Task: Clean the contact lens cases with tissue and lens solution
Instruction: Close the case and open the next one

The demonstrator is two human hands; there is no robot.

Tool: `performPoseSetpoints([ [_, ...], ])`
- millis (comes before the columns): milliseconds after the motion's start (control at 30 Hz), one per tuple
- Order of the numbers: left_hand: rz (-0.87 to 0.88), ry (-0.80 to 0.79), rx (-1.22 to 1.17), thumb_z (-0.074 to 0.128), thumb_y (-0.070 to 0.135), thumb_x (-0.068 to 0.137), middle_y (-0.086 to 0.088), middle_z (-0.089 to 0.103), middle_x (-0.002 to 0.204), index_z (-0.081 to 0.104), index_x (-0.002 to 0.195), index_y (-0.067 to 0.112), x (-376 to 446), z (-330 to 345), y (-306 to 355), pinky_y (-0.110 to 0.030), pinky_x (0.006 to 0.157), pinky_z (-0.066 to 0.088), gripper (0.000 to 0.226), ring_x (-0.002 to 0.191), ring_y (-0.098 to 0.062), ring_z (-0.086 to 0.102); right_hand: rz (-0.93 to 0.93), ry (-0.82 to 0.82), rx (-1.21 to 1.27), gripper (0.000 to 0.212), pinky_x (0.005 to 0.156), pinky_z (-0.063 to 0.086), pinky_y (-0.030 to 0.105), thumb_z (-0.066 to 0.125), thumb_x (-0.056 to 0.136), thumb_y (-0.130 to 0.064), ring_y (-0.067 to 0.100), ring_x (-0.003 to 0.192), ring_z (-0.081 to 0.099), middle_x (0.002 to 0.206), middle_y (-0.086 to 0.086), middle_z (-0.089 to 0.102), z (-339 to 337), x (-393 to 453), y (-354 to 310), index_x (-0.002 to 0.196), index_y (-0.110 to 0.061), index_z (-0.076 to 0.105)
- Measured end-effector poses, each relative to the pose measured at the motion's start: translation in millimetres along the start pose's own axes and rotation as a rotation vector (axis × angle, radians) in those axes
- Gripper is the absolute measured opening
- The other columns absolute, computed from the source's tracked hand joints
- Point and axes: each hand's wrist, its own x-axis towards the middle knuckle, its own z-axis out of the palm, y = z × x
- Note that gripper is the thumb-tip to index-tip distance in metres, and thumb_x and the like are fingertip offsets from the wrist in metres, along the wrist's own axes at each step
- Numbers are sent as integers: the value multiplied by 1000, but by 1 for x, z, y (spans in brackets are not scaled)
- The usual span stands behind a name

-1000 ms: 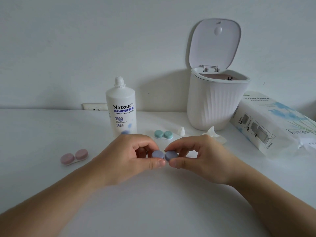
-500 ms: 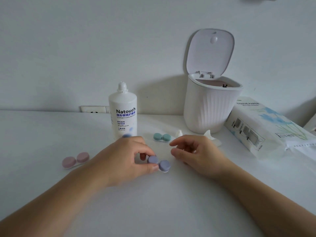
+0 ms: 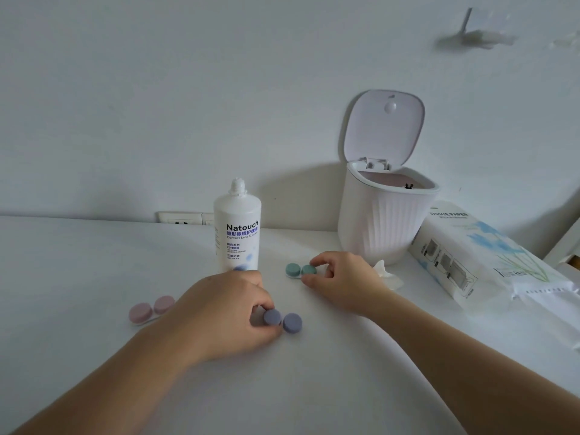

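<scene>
Behind, bottle [image 3: 237, 227]; bin [image 3: 383, 221]; crumpled tissue [image 3: 387, 274], seemingly.

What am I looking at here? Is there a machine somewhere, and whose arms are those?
There is no machine. A person wears a camera on the head, looking forward and down, so the arms are their own. They sit at a white table. The left hand pinches one cap of a purple lens case lying on the table. The right hand pinches the near cap of a green case. A pink case lies untouched further left. Behind stand a bottle of lens solution with its cap off, a small bin with its lid up, and a tissue pack. A crumpled tissue lies by the bin.
</scene>
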Motion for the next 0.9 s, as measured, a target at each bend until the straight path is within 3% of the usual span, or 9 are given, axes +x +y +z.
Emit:
performPoseSetpoints([
  [167, 98, 90, -157, 51, 73, 73, 30, 55, 110, 65, 120, 47, -2, 3, 5, -22, 83, 50, 56, 104, 5, 53, 9, 14, 1, 21, 51, 33, 24, 68, 84, -50, 2, 62, 54, 63, -13, 58, 2, -4, 0, 99, -35, 69],
  [367, 214, 41, -141, 57, 56, 87, 18, 60, 93, 69, 99, 37, 6, 8, 21, -34, 76, 51, 26, 94, 0, 50, 30, -13, 32, 13, 50, 37, 21, 69, 80, -43, 2, 59, 56, 63, -12, 62, -4, -9, -1, 85, -31, 67],
  [633, 73, 92, -48, 66, 46, 86, 18, 63, 94, 71, 97, 36, 3, 0, 11, -28, 82, 48, 16, 95, -2, 53, -70, -100, -21, 12, 54, 38, 21, 66, 77, -37, 4, 58, 49, 64, -12, 56, -21, -30, 5, 82, -27, 60],
  [800, -45, 77, 31, 65, 49, 88, 20, 61, 96, 70, 99, 34, 0, -4, 4, -23, 83, 46, 20, 100, 1, 52, -145, -54, -13, 20, 50, 32, 18, 67, 79, -44, 4, 53, 46, 59, -12, 51, -15, -43, 7, 79, -26, 58],
  [900, -104, 67, 61, 63, 50, 89, 16, 60, 97, 71, 99, 31, 0, -5, 4, -27, 84, 48, 23, 100, -1, 52, -157, -42, 26, 21, 48, 32, 17, 68, 78, -46, 1, 56, 48, 58, -17, 53, -14, -46, 9, 77, -27, 59],
])
